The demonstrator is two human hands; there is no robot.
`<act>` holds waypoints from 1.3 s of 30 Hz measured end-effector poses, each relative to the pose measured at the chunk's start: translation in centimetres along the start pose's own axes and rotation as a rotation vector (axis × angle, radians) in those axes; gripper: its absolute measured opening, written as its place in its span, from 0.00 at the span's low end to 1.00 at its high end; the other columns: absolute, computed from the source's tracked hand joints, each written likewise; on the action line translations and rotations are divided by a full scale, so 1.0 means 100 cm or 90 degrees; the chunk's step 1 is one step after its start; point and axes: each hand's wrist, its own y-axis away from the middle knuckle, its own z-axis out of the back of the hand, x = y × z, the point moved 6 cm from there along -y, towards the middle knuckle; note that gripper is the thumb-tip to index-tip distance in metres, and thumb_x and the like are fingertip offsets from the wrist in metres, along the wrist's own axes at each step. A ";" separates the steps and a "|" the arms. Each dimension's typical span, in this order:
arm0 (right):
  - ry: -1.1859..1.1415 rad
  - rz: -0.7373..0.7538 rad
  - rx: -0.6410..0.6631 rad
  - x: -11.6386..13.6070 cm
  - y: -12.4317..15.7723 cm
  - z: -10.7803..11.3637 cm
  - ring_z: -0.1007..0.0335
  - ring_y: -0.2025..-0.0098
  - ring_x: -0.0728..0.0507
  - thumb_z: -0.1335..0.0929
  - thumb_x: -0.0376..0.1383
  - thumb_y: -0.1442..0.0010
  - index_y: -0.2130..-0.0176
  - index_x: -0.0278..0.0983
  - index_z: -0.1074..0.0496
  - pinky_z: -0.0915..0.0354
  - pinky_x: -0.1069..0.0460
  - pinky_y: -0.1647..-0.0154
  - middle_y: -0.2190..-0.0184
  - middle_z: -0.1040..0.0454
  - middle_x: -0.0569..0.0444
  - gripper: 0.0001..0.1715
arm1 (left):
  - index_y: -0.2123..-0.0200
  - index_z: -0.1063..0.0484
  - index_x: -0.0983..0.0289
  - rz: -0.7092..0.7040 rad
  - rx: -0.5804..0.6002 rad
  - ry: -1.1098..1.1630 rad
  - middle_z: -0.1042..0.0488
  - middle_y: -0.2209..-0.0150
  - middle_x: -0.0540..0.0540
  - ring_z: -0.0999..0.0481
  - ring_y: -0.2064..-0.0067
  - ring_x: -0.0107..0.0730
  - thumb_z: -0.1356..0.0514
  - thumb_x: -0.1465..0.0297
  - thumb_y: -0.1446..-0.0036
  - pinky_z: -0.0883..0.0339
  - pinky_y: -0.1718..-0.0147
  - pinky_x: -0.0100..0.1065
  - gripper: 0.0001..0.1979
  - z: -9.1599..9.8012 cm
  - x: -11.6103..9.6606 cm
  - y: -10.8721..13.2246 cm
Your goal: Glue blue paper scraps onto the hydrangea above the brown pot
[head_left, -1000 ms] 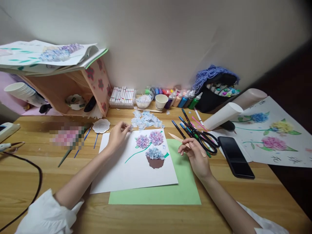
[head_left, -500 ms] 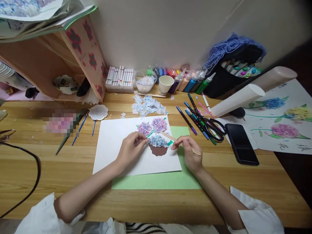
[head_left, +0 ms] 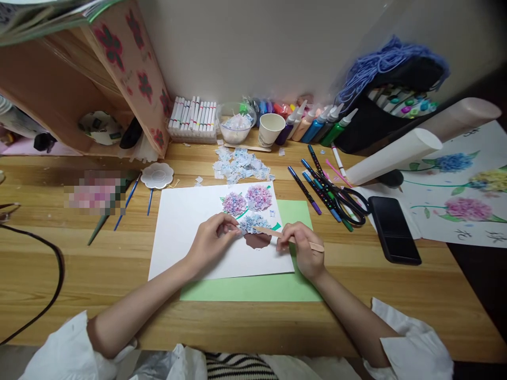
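Observation:
A white sheet (head_left: pixel 186 232) lies on a green sheet (head_left: pixel 273 287) on the wooden desk. On it are pink and purple paper flowers (head_left: pixel 247 200), a blue flower cluster (head_left: pixel 253 222) and a brown pot shape (head_left: pixel 257 241). My left hand (head_left: pixel 212 243) pinches a small paper scrap at the left edge of the blue cluster. My right hand (head_left: pixel 301 248) grips a wooden stick (head_left: pixel 315 246) whose tip reaches over the blue cluster. A pile of blue-white paper scraps (head_left: pixel 240 166) sits behind the sheet.
Markers (head_left: pixel 194 119), a bowl (head_left: pixel 236 129), a paper cup (head_left: pixel 270 129) and glue bottles (head_left: pixel 312 124) line the wall. Pens and scissors (head_left: pixel 340 198), a black phone (head_left: pixel 394 229), rolled paper (head_left: pixel 392 157) and flower drawings (head_left: pixel 463 195) lie right. A pink box shelf (head_left: pixel 119 79) and cable (head_left: pixel 43 264) are left.
My left hand came from the scrap pile to the blue flower cluster with a scrap. My right hand brought the stick's tip onto the cluster. The view tilted down and closer.

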 end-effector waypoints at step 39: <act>0.371 0.264 0.115 0.027 -0.002 -0.040 0.37 0.78 0.46 0.45 0.35 0.33 0.75 0.40 0.36 0.42 0.51 0.75 0.82 0.34 0.54 0.20 | 0.62 0.32 0.62 -0.063 -0.019 -0.070 0.27 0.67 0.50 0.28 0.65 0.29 0.42 0.68 0.42 0.36 0.64 0.31 0.05 -0.009 -0.001 -0.010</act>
